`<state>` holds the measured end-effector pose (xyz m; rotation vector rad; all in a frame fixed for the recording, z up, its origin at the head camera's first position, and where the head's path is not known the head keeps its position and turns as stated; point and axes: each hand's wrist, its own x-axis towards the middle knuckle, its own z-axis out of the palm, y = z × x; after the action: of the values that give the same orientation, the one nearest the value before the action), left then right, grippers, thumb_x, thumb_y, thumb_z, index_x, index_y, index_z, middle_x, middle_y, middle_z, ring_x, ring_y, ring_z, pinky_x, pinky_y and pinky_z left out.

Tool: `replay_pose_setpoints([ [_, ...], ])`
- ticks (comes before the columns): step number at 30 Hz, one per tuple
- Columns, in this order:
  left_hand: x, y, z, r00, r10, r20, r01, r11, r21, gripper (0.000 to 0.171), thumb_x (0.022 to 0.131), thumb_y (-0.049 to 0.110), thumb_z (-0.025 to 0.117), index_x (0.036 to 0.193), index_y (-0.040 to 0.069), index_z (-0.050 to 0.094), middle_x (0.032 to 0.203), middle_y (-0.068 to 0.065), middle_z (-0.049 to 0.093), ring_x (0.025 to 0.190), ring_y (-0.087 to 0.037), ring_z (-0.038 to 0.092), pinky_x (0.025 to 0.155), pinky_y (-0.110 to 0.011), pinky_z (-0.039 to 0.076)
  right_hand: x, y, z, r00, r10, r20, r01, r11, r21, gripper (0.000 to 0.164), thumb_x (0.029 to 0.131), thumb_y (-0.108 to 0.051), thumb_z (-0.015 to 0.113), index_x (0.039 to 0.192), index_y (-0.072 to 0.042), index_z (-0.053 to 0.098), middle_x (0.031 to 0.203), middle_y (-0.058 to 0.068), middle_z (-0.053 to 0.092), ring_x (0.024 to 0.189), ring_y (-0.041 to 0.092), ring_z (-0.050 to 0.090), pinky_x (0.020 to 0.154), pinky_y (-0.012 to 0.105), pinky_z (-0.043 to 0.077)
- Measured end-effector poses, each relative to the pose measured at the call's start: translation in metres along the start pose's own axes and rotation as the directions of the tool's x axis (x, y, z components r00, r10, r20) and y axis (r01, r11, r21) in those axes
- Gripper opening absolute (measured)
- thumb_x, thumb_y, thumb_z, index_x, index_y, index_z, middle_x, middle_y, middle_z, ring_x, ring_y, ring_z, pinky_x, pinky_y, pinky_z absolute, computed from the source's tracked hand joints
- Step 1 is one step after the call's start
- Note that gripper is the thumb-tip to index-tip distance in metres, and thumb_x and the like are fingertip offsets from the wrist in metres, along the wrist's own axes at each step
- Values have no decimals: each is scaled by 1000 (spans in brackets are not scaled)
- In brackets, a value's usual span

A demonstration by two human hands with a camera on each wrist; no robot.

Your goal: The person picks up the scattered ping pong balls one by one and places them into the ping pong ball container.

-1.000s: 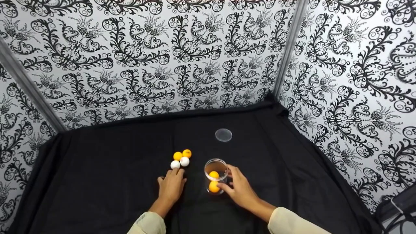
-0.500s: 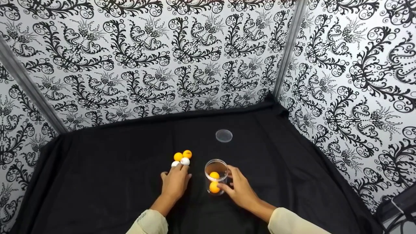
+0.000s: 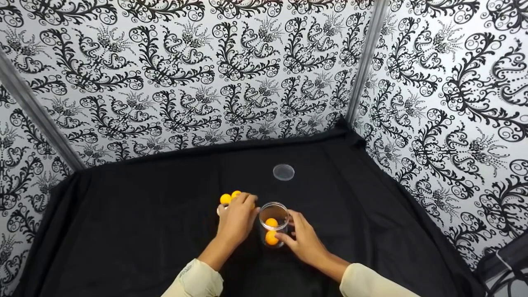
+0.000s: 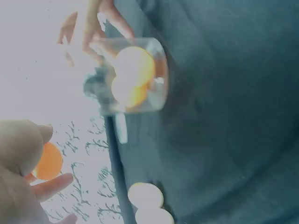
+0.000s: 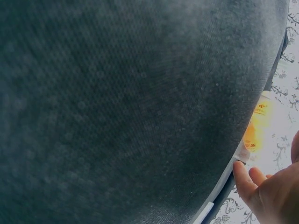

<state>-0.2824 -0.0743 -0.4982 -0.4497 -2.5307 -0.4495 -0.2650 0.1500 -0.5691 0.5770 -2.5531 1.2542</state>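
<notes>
My left hand [image 3: 238, 218] holds an orange table tennis ball [image 4: 49, 161] between thumb and fingers, just left of a clear open jar [image 3: 274, 214]. Two orange table tennis balls [image 3: 271, 237] sit inside the jar, one nearer me than the other. On the jar's right side my right hand [image 3: 305, 239] grips its wall, fingers behind and thumb in front. Behind my left hand lie two more orange balls [image 3: 225, 199] and a white ball [image 3: 220, 210], mostly covered by the hand. Two pale balls [image 4: 145, 195] show on the cloth in the left wrist view.
A clear round lid [image 3: 284, 172] lies flat beyond the jar. Black cloth [image 3: 136, 222] covers the table, with patterned walls [image 3: 177, 74] behind and at the sides. Dark cables [image 3: 513, 274] show at the lower right corner.
My left hand has moved right and slightly away from me, from the white balls to beside the jar, and an orange ball now shows in it. The right hand and jar stay put.
</notes>
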Motion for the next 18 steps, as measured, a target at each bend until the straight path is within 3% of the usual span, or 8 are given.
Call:
replay_pose_setpoints([
  [6,2,18,-1,998,57,-18,-58,998,-28,25,94,28,74,116,19,69,114,1,69,103,-23,69,79,-56,49,0,0,1,999,-33,-11,33,999,-13,66,91,-34,76,145,-10,45,130,10,59,116,26,66,79,36,62],
  [12,0,32,4,993,118,-27,-118,993,5,25,94,29,73,117,19,70,114,2,70,102,-22,68,79,-56,51,-1,0,0,997,-75,-15,75,997,-7,67,91,-29,78,146,-8,45,130,13,58,116,26,66,79,37,62],
  [18,-1,42,11,989,149,-18,-148,988,47,26,95,33,72,117,19,70,114,2,69,104,-21,67,83,-56,53,-1,0,-1,998,-69,-7,69,997,-18,69,92,-41,74,147,-11,44,131,8,57,116,25,66,79,35,62],
])
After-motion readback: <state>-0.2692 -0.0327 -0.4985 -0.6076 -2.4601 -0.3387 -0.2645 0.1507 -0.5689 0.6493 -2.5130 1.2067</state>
